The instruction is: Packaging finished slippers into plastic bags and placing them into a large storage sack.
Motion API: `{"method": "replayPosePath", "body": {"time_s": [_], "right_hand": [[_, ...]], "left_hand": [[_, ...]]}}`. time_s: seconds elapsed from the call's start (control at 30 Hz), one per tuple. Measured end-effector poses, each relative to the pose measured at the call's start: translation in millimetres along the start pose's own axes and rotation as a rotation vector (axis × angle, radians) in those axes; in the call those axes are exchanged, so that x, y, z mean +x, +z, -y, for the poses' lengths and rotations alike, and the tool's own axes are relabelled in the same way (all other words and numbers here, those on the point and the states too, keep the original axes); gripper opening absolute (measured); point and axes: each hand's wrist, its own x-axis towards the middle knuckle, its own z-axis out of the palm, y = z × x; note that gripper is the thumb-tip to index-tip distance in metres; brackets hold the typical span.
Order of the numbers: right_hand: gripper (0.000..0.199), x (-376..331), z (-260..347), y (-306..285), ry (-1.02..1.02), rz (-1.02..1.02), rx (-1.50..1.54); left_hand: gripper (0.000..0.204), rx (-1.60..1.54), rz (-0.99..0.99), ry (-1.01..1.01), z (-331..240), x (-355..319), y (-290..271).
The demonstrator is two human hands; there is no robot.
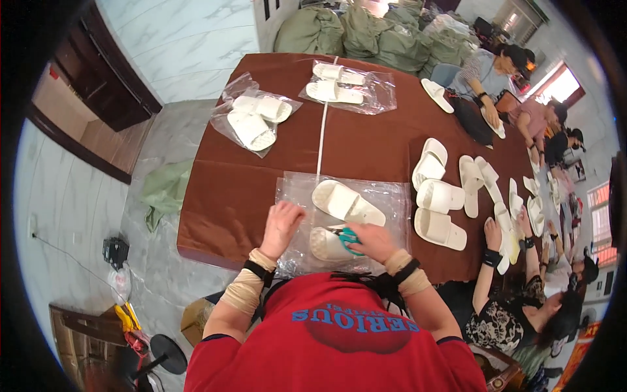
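Note:
Right in front of me, a pair of white slide slippers lies on a clear plastic bag (394,196). The farther slipper (349,202) is fully in sight; the nearer slipper (326,244) is partly covered by my right hand (375,243). That hand is closed around teal-handled scissors (350,239), whose dark blades reach over the nearer slipper's strap. My left hand (282,225) hovers over the bag's left side with its fingers curled together in a pinch. Whatever may be between those fingertips is too small to make out.
Bagged slipper pairs lie farther back, one left (255,124) and one at the far edge (336,83). Several loose slippers (441,196) sit to the right on the brown tablecloth (261,179). Other people work along the right side. Green sacks (310,32) stand behind the table.

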Motion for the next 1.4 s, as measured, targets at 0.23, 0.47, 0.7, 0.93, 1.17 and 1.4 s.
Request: {"method": "replayPosePath", "body": {"time_s": [0.23,0.47,0.7,0.93,1.17,1.4], "right_hand": [[0.044,-51.9,-97.1,-16.3,0.463,-0.370,0.034],[0.030,-62.8,-140.4,-14.3,0.578,-0.277,-0.501],[0.024,9.0,-19.2,12.8,0.540,0.141,0.764],[0.014,5.7,-0.4,15.8,0.536,0.124,0.972],[0.039,-42.5,-12.3,-66.1,0.224,0.143,-0.142],[0.027,-23.5,-59.2,-5.1,-0.089,0.034,-0.301]], "left_hand": [[0.004,-0.007,-0.689,-0.732,53.0,-97.2,-126.0],[0.029,1.139,-0.616,-1.161,81.6,-287.6,-189.3],[0.041,0.306,-0.392,-0.433,34.6,-105.0,-77.6],[0.058,0.136,0.267,-0.021,34.0,-11.6,66.9],[0.065,0.140,0.319,-0.112,48.1,-13.5,88.4],[0.067,0.097,0.401,-0.084,43.0,-1.0,96.7]]}}
